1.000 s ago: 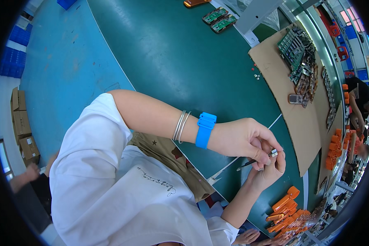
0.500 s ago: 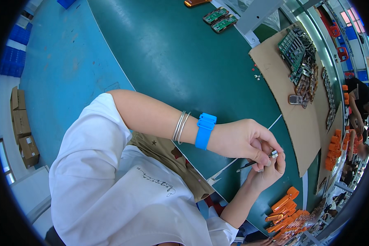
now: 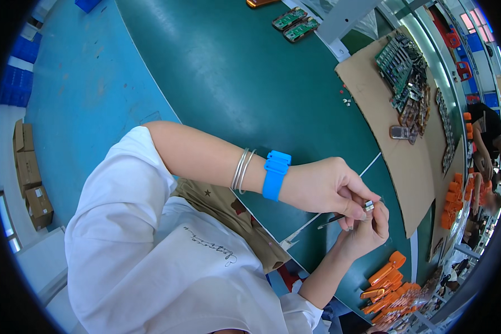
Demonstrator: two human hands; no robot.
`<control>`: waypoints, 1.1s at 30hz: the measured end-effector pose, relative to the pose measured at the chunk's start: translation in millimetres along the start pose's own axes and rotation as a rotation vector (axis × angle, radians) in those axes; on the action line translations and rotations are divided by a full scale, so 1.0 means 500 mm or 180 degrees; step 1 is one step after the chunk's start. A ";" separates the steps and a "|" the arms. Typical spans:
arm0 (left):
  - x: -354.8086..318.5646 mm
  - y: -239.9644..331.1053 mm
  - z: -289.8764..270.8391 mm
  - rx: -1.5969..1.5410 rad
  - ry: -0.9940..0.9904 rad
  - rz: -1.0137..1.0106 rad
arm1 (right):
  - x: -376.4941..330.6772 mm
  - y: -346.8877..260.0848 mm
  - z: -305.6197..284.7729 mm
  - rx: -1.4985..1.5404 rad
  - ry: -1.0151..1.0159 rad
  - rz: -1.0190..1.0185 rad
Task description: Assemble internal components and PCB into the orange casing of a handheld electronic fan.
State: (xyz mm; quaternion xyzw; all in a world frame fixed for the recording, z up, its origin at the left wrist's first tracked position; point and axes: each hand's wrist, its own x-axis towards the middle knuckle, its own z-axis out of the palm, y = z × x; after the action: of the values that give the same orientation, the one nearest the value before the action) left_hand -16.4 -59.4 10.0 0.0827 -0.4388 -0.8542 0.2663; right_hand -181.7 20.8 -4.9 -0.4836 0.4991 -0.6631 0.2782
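My left hand [image 3: 323, 186], with a blue strap [image 3: 277, 175] and thin silver bangles at its wrist, is closed in a pinch. Close against it from the right, my right hand [image 3: 367, 236] has its fingers curled. Between the fingertips of both hands sits a small silver metal piece [image 3: 369, 206]. A thin dark stick [image 3: 329, 221] with a pointed end juts out to the left from under my left thumb. My fingers cover its middle, so I cannot tell whether it joins the silver piece. Both hands are held above the green table [image 3: 250, 94].
Cardboard [image 3: 384, 133] on the right bears a pile of green circuit boards [image 3: 396, 65]. Two opened casings with boards [image 3: 300, 29] lie at the far edge. Orange casings [image 3: 392, 284] are heaped near my right forearm. Tiny loose parts [image 3: 347, 102] lie beside the cardboard.
The view has shifted slightly, and both hands remain together. The silver piece sits a little higher and further left in the picture; the grips look the same.
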 end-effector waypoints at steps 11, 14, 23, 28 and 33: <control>0.009 -0.010 -0.010 0.0404 -0.0060 0.0017 | 0.016 -0.018 -0.005 -0.0882 -0.0244 -0.0465; 0.012 -0.004 -0.017 0.0552 -0.0097 -0.0047 | 0.027 -0.031 -0.007 -0.1153 -0.0422 -0.0378; 0.006 0.012 -0.012 0.0852 -0.0129 -0.0526 | 0.031 -0.023 -0.024 0.1209 -0.0877 0.1200; -0.003 0.001 -0.002 0.0922 -0.0054 -0.0306 | 0.038 -0.029 -0.024 0.1136 -0.0905 0.1370; -0.001 -0.008 0.006 0.1466 0.0014 0.0075 | 0.031 -0.031 -0.031 0.0712 -0.0931 0.1468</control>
State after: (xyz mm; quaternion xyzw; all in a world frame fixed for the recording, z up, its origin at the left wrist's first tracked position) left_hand -18.8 -55.3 8.6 0.1381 -0.6225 -0.7282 0.2513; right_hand -200.2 19.4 14.7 -0.4142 0.4741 -0.5566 0.5421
